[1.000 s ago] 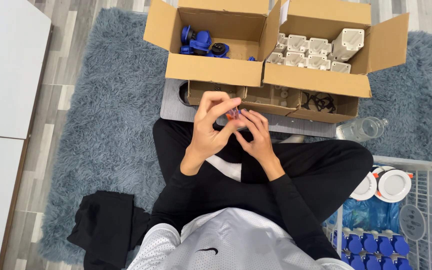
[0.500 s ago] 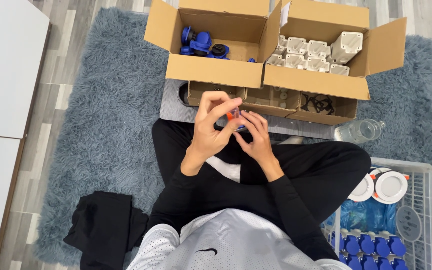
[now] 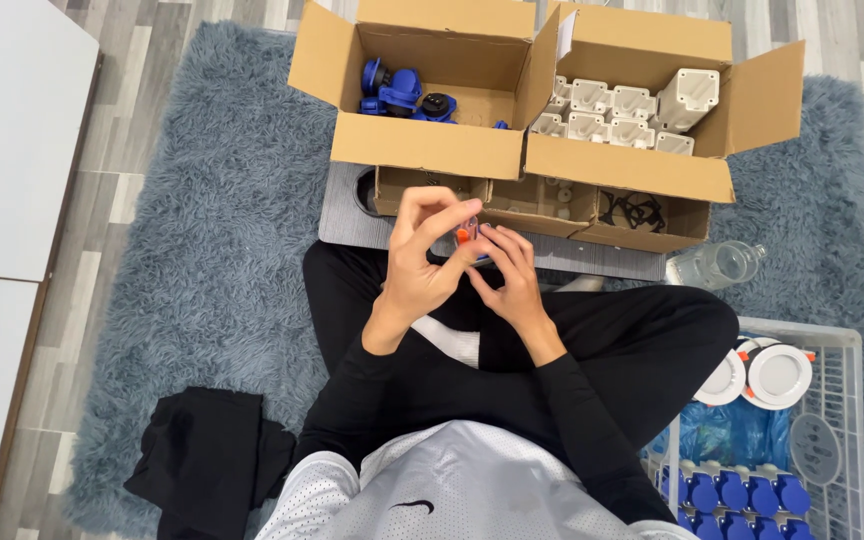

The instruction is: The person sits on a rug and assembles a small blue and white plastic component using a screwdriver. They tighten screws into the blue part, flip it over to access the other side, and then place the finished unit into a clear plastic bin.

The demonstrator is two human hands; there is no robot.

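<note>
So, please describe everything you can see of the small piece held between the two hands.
The small piece shows only an orange spot and a bluish edge; fingers hide the rest. It looks like plastic. The left hand pinches it from above, the right hand supports it from the side, over the lap, before the cardboard boxes.

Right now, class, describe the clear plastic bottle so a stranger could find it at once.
Start at the right-hand cardboard box holding white parts. Below its right corner, on the blue-grey rug near the person's knee, lies the clear bottle on its side. It is the only see-through thing there.
</note>
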